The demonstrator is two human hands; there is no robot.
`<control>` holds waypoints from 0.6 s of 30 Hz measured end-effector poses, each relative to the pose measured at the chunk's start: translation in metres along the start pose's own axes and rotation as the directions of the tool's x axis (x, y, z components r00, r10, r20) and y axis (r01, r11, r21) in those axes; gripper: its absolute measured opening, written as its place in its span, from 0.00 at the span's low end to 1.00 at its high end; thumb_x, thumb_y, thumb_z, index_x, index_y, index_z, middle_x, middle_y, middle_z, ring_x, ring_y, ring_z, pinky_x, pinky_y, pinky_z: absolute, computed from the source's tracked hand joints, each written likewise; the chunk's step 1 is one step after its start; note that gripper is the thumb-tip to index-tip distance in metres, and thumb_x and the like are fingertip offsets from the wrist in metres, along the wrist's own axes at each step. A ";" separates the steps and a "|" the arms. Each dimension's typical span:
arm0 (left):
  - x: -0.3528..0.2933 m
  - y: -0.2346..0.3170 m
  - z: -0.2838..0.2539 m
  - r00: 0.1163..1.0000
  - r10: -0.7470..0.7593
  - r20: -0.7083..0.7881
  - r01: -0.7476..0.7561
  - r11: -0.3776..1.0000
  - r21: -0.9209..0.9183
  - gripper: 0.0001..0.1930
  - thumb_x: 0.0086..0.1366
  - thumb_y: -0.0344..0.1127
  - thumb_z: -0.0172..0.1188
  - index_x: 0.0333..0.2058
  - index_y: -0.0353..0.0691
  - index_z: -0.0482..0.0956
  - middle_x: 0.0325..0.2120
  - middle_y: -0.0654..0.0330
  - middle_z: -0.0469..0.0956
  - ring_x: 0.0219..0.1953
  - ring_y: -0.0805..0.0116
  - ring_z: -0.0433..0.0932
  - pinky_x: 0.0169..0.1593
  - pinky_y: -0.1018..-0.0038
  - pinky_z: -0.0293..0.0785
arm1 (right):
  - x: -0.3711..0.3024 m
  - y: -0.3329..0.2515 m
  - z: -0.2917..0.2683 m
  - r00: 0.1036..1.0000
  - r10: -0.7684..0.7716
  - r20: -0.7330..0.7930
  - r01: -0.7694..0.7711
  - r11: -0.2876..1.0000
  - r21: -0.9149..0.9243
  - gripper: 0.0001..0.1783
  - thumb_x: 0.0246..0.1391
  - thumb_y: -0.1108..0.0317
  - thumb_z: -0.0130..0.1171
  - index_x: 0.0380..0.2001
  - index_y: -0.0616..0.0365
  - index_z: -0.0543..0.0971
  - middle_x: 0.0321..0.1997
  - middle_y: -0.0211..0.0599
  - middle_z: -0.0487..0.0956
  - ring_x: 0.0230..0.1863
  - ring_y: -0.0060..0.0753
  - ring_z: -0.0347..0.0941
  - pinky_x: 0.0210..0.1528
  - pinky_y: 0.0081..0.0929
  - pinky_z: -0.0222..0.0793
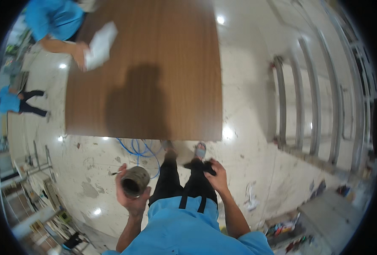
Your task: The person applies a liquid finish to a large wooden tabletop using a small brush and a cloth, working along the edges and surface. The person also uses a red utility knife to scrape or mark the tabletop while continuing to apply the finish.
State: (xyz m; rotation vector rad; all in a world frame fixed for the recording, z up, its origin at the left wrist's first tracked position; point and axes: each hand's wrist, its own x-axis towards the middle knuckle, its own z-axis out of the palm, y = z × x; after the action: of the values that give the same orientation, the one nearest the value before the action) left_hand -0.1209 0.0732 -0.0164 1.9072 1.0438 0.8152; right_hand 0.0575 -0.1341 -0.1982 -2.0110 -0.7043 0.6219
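My left hand [131, 203] is closed round a dirty grey-brown can [135, 181] whose dark open end faces me. A thin dark tip sticks out beside its fingers; what it belongs to is unclear. Held in front of my thigh, my right hand [218, 176] has its fingers bent round a small black object [208, 167], too blurred to name. Beyond both hands stretches a large brown wood-grain panel [184, 97], with a shadow across its near half. Neither hand touches the panel.
At the far left, a co-worker's hand [79, 55] holds a white cloth [101, 46] over the panel. Blue hose [139, 151] lies coiled on the floor by my feet. A metal rack [299, 97] stands at right. Another person [16, 100] is farther left.
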 end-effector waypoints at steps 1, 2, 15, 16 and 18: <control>-0.002 0.004 -0.002 1.000 0.011 -0.006 -0.011 1.000 0.013 0.41 0.45 0.32 0.75 0.58 0.29 0.67 0.59 0.40 0.69 0.63 0.48 0.68 0.63 0.57 0.67 | 0.000 0.001 -0.004 0.999 0.000 0.041 -0.001 1.000 0.015 0.15 0.44 0.68 0.67 0.34 0.67 0.81 0.39 0.45 0.83 0.36 0.44 0.80 0.40 0.31 0.73; -0.003 0.008 -0.006 0.999 0.033 -0.038 -0.031 0.999 0.041 0.40 0.44 0.32 0.76 0.58 0.29 0.68 0.59 0.41 0.70 0.63 0.49 0.69 0.64 0.57 0.67 | -0.001 0.000 -0.008 0.842 0.452 0.295 -0.501 0.857 0.117 0.12 0.48 0.68 0.65 0.35 0.65 0.83 0.32 0.38 0.83 0.28 0.30 0.77 0.34 0.28 0.71; -0.109 0.000 -0.080 0.830 -0.109 -0.547 0.148 0.989 0.027 0.38 0.51 0.42 0.76 0.60 0.43 0.70 0.60 0.58 0.72 0.63 0.57 0.71 0.63 0.64 0.67 | 0.087 -0.065 0.116 0.330 -0.403 0.854 0.373 0.886 0.274 0.19 0.62 0.65 0.58 0.53 0.63 0.75 0.39 0.36 0.78 0.36 0.31 0.71 0.38 0.28 0.71; -0.123 -0.007 -0.090 0.787 -0.096 -0.609 0.177 0.981 0.074 0.38 0.51 0.42 0.76 0.61 0.43 0.70 0.60 0.58 0.72 0.62 0.57 0.71 0.63 0.64 0.68 | 0.094 -0.104 0.121 0.153 -0.420 0.894 0.386 0.859 0.337 0.22 0.62 0.67 0.58 0.57 0.63 0.73 0.42 0.37 0.77 0.38 0.33 0.72 0.40 0.29 0.71; -0.157 -0.014 -0.123 0.690 -0.149 -0.708 0.252 0.967 0.042 0.38 0.51 0.43 0.76 0.60 0.43 0.71 0.60 0.58 0.73 0.62 0.57 0.71 0.63 0.63 0.68 | 0.086 -0.186 0.115 0.493 -0.278 0.824 0.051 0.955 0.292 0.28 0.61 0.66 0.59 0.63 0.61 0.69 0.49 0.40 0.76 0.43 0.36 0.73 0.46 0.33 0.72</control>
State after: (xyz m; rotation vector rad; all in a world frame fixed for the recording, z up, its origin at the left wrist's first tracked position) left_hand -0.2973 -0.0187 0.0058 1.5461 1.7754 1.4260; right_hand -0.0018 0.0740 -0.1056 -1.2700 -1.3219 1.5638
